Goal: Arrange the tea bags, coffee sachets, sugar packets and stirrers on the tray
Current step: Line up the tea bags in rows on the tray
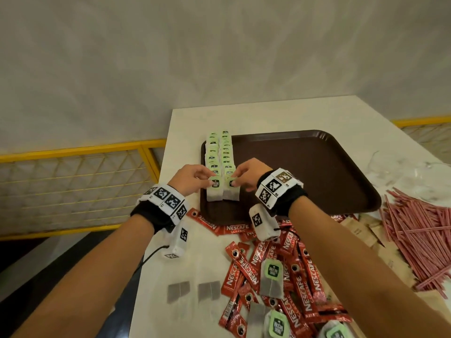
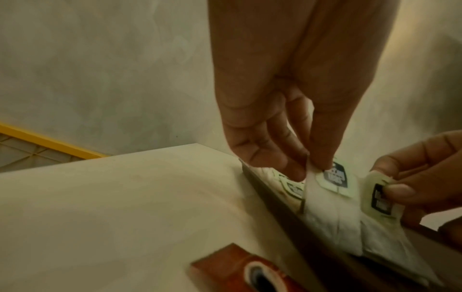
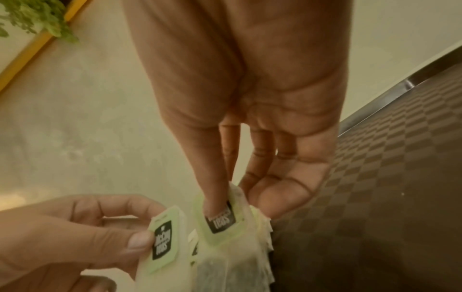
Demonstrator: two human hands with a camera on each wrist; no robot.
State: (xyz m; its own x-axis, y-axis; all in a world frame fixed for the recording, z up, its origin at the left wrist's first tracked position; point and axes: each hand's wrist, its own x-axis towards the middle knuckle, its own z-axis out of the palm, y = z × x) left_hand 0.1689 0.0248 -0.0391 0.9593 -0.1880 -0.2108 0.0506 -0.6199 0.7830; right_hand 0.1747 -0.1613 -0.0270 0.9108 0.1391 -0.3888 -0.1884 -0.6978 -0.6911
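nearest the person, glossy red foil coffee sachets (image 1: 288,269) are lying in a loose, crinkled heap on the pale, smooth table (image 1: 188,259), with a few soft paper tea bags (image 1: 271,279) carrying rounded green tags scattered over them. two flat grey bags (image 1: 194,291) are sitting apart to the left of the heap. on the right, thin pink stirrers (image 1: 419,245) are sprawling in a straw-like pile, and plain tan paper sugar packets (image 1: 363,230) are peeping out between them and the sachets.

further out, the left hand (image 1: 192,178) is pinching the top of the nearest tea bag in the left row (image 1: 214,189), thumb and fingers curled narrowly around its green tag. just beside it, the right hand (image 1: 249,175) is pinching the nearest tea bag in the right row (image 1: 230,190), thumb pressing the tag; in the right wrist view its thumb is covering part of the black label.

both bags are standing at the near left corner of the tray (image 1: 317,172), a dark brown rounded rectangle with a raised rim and a fine woven, checkered texture. behind them two neat overlapping rows of tea bags (image 1: 219,152) are running along the tray's left edge to its far corner, tags up like shingles.

beyond the table, a yellow metal railing (image 1: 80,152) with diamond mesh is meeting a mottled grey wall (image 1: 219,57).
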